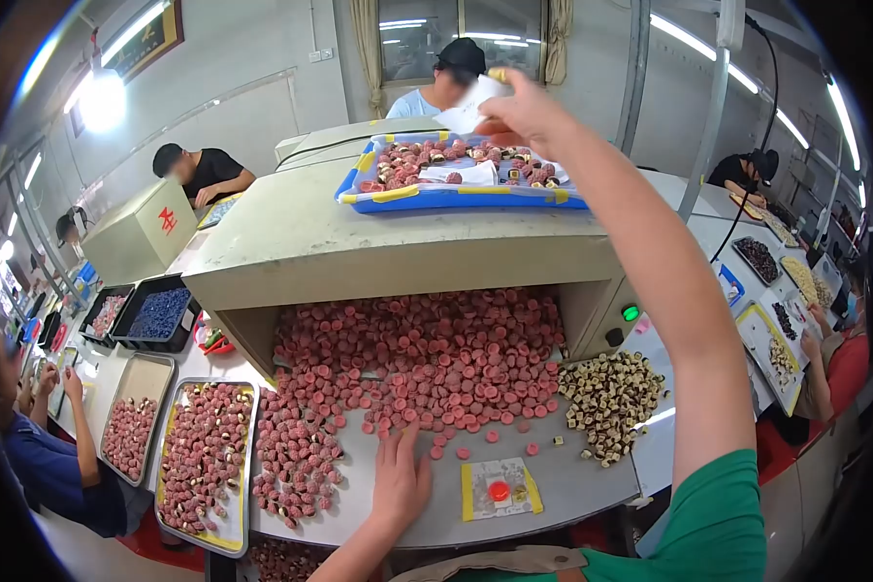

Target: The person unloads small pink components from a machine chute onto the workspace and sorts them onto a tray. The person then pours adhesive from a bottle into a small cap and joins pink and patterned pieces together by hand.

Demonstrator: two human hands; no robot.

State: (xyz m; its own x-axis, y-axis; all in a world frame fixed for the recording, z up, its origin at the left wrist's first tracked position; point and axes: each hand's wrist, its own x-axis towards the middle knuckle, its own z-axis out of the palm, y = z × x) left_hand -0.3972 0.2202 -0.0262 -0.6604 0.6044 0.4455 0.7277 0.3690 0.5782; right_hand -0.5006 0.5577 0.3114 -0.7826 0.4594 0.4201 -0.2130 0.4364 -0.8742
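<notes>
In the head view, the right hand (529,114) pinched a white paper-like piece (468,109), which jutted leftward from its fingers above the blue tray (461,199). The left hand's (400,485) fingers lay loosely extended, tips beside the pink pieces (475,369).

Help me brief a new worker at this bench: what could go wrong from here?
The right hand holds a white sheet over the blue tray; if it dips, it might knock pieces out.

The left hand is at the front of the pink heap; a careless sweep could scatter some.

The pale-and-dark pieces lie loose near the table's right side, so a bump may spill some.
</notes>
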